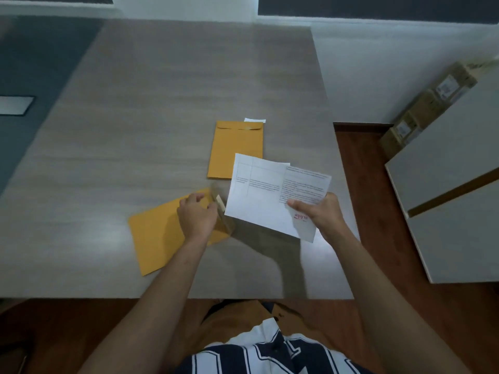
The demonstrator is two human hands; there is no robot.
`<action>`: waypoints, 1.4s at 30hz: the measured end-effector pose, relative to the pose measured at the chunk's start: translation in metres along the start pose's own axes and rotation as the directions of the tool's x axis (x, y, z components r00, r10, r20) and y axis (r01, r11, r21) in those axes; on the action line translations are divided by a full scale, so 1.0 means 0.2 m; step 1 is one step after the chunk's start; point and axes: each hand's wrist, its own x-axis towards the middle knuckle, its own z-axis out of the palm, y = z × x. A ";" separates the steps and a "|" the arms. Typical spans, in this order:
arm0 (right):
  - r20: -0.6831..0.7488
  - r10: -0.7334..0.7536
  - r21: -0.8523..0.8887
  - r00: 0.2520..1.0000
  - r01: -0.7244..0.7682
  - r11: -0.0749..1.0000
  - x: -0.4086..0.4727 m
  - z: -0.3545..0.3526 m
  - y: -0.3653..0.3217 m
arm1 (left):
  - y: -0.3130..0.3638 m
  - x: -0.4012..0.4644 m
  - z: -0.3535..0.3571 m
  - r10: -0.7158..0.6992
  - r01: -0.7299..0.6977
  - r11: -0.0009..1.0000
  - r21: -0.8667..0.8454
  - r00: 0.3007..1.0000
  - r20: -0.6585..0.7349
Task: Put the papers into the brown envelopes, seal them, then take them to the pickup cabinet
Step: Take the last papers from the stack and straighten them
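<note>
**Papers poised at the mouth of the near envelope**

Closest in, the left hand [195,214] rests on the near envelope [159,233], which lies slanted on the table [108,130]. Its fingers curl at the open end, where they appear to pinch the raised flap [220,205]; that end is blurred, so how wide the mouth stands open cannot be told.

Just to the right, the right hand [317,211] grips the papers [270,193], thumb on top and fingers beneath, holding them by one lower corner above the table. There seem to be at least two sheets, fanned slightly apart, and their lower left edge hangs just beside the flap.

Beyond them, a second envelope [237,147] lies flat with its flap folded down; a white slip [255,120] shows past its far edge. The papers overlap its near corner in the view.

The risks lie in the insertion. Held at a single corner, the fanned sheets could splay, so that one catches on the lip and creases, or slides outside the pocket. If the left hand loosens, the mouth may fall closed, or the envelope may skid on the smooth table when the papers push in.
</note>
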 end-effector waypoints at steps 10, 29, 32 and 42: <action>-0.006 -0.139 -0.292 0.990 0.131 0.947 0.01 0.25 -0.08 | -0.20 0.05 0.08 -0.169 0.115 0.845 0.522 0.984 0.057; 0.197 0.109 -0.316 0.974 -0.042 0.948 0.12 0.29 -0.06 | -0.28 0.03 0.04 -0.019 -0.077 0.839 0.539 0.985 0.170; 0.259 0.177 -0.284 0.949 -0.100 0.954 0.15 0.30 -0.05 | -0.27 0.02 0.03 -0.012 -0.096 0.817 0.569 0.983 0.184; 0.337 0.248 -0.245 0.908 -0.170 0.955 0.17 0.46 -0.01 | -0.27 0.03 -0.02 -0.005 -0.152 0.796 0.586 0.966 0.257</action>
